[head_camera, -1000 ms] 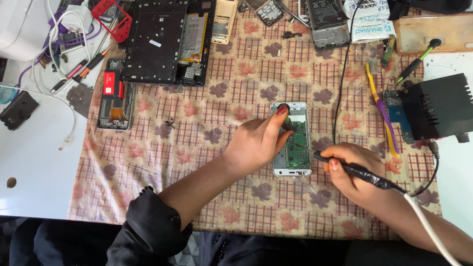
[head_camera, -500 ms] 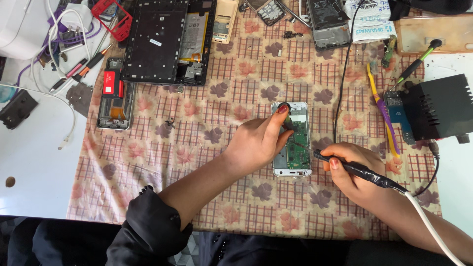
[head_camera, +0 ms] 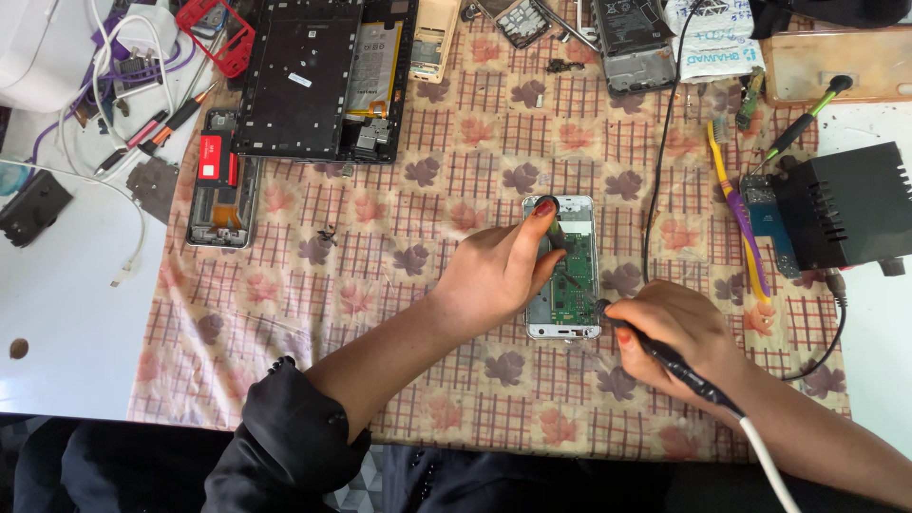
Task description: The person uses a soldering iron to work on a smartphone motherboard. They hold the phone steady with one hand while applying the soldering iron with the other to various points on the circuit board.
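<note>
An opened white phone [head_camera: 568, 269] with a green circuit board lies on the patterned cloth [head_camera: 427, 209] in the middle of the table. My left hand [head_camera: 494, 275] rests on its left side, fingers pressing on the phone's upper part. My right hand [head_camera: 676, 332] grips a black soldering iron [head_camera: 665, 356] like a pen, its tip touching the lower right of the board. A white cable runs from the iron toward the lower right corner.
A black soldering station [head_camera: 844, 207] stands at the right edge. A dismantled tablet [head_camera: 323, 76] and an open phone frame [head_camera: 220, 180] lie at the upper left. White and purple cables [head_camera: 104, 66], a yellow tool [head_camera: 733, 204] and phone parts [head_camera: 627, 33] line the back.
The iron's tip has crept slightly left onto the board's lower right edge. My left hand stays in place on the phone.
</note>
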